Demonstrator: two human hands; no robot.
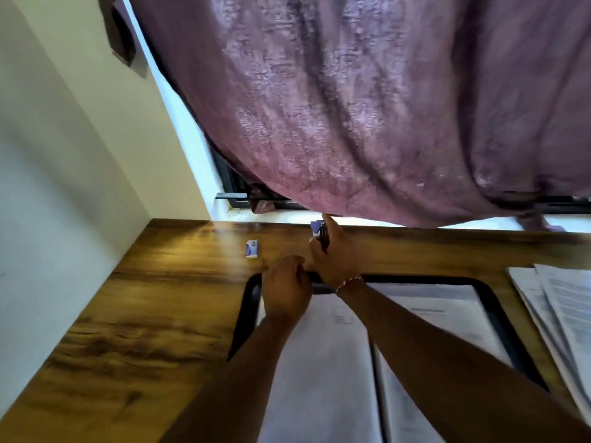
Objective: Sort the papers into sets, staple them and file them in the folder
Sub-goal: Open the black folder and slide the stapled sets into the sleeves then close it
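Observation:
An open black folder (499,302) lies on the wooden desk (153,314) with white papers (335,362) in it. My right hand (335,254) reaches past the folder's far edge and grips a blue and black stapler (317,229) near the desk's back edge. My left hand (286,286) rests with curled fingers on the folder's far left corner, on the top of the papers; what it pinches is hidden.
A small blue and white staple box (252,249) lies on the desk left of the stapler. A loose stack of printed papers (563,321) sits at the right. A purple curtain (367,107) hangs over the window behind the desk. A white wall (64,187) bounds the left.

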